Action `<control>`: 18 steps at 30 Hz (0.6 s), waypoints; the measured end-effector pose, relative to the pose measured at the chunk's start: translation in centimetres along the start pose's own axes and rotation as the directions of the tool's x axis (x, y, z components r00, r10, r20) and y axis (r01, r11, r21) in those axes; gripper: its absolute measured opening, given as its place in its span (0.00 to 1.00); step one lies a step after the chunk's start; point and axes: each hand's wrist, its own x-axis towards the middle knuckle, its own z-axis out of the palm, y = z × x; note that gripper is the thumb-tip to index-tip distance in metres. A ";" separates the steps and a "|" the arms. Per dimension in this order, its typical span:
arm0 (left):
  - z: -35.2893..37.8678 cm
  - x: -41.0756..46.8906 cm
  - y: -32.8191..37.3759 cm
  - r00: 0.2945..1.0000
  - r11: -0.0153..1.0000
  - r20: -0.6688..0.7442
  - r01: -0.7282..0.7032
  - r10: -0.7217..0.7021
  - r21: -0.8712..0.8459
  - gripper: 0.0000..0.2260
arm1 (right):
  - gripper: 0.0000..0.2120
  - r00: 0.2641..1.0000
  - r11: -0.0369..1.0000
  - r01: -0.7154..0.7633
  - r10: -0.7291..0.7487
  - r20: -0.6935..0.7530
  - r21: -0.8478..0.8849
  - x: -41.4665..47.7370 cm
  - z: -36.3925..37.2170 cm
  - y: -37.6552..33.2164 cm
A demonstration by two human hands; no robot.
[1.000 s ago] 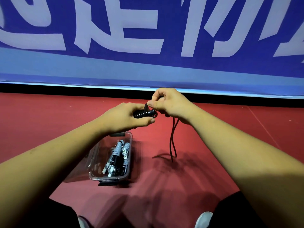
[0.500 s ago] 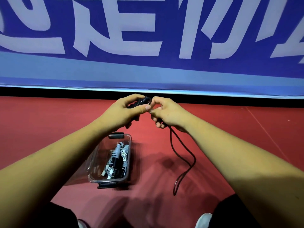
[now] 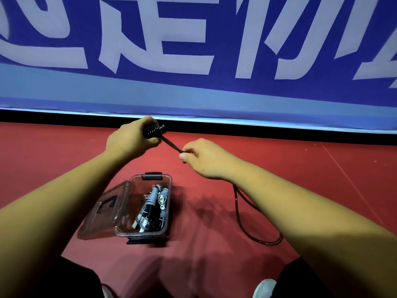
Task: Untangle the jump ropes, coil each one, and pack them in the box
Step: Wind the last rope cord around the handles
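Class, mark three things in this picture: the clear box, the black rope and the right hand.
clear box [image 3: 169,196], head view, its right wall.
black rope [image 3: 236,211], head view, slack part beside the right forearm.
right hand [image 3: 204,160], head view, back of the hand.

Clear glossy plastic box, black ribbed handle, matt red floor.

We see the black jump rope wound in tight turns around its handles, bunched in the left grip; one taut strand runs to the right grip, slack looping across the red floor. Nearby, the clear box, lid open, holds bundled grey ropes
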 end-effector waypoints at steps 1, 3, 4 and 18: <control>0.3 0.0 -0.1 1.000 0.998 0.000 0.004 -0.004 0.057 0.19 | 0.14 1.000 0.996 0.024 -0.024 0.003 -0.082 -0.1 -0.1 -0.6; 0.8 -0.3 0.2 1.000 0.987 -0.005 -0.018 0.019 0.158 0.20 | 0.17 0.999 0.981 0.042 -0.042 0.004 -0.191 -0.3 -0.4 -1.4; 1.0 -0.4 0.2 0.999 0.980 -0.004 -0.031 0.032 0.194 0.20 | 0.18 0.999 0.975 0.047 -0.048 -0.001 -0.219 -0.4 -0.7 -1.7; 1.8 -4.4 4.7 0.891 0.869 0.317 -0.413 0.324 0.273 0.19 | 0.08 0.958 0.997 0.008 -0.030 -0.286 -0.079 0.1 -4.3 0.6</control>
